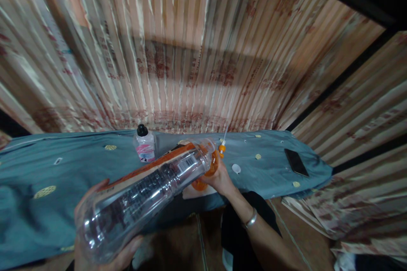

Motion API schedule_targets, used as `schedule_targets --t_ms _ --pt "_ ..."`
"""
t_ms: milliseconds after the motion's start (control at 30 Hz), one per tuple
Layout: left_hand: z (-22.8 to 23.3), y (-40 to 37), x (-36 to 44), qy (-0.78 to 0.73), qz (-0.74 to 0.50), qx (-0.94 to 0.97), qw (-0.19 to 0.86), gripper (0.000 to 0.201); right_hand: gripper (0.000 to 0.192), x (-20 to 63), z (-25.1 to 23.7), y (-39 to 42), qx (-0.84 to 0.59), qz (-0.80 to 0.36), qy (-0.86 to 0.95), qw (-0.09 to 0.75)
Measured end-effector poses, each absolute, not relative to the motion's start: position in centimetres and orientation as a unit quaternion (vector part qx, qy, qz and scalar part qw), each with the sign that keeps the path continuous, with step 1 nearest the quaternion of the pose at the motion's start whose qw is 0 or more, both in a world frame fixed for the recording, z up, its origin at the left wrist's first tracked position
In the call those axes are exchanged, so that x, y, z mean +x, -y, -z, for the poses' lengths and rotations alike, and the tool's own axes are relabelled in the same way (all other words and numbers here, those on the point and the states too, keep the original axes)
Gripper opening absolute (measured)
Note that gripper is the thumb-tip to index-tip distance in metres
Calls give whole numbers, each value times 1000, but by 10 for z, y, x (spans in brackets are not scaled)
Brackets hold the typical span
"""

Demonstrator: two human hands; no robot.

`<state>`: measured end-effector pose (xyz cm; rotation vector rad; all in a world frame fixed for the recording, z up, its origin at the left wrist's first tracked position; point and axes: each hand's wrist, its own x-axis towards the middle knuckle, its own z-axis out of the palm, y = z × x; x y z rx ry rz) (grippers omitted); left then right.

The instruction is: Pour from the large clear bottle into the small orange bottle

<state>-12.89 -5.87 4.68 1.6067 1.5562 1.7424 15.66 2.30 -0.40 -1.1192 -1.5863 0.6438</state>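
Note:
My left hand (104, 224) is wrapped around the base of a large clear plastic bottle (133, 207) with an orange and white label. The bottle is tilted, its mouth lower right of the label and close over a small translucent orange bottle (211, 168). Around the upper part of that orange bottle my right hand (221, 180) is closed. Whether the two mouths touch, and whether liquid flows, I cannot tell. Just beyond my right hand lies an orange and white pump top (221, 149) with a thin clear tube.
A small clear bottle with a black cap and pink label (145, 146) stands on the blue-green bedsheet (79, 165). A white disc (236, 169) and a dark phone (296, 162) lie to the right. Patterned curtains (178, 59) hang behind, with dark posts at the sides.

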Motion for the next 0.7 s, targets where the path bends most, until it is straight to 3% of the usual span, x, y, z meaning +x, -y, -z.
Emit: schedule_targets --t_ms 367,533,700 --pt "-42 62 -132 -551 -610 546 160 94 89 156 0 -22 -458 -289 658 523" --pt "-44 62 -130 -548 -606 553 162 92 71 155 0 -21 -470 -257 661 525" --pt "-43 62 -129 -554 -610 541 166 92 67 153 0 -21 -468 -255 659 531"
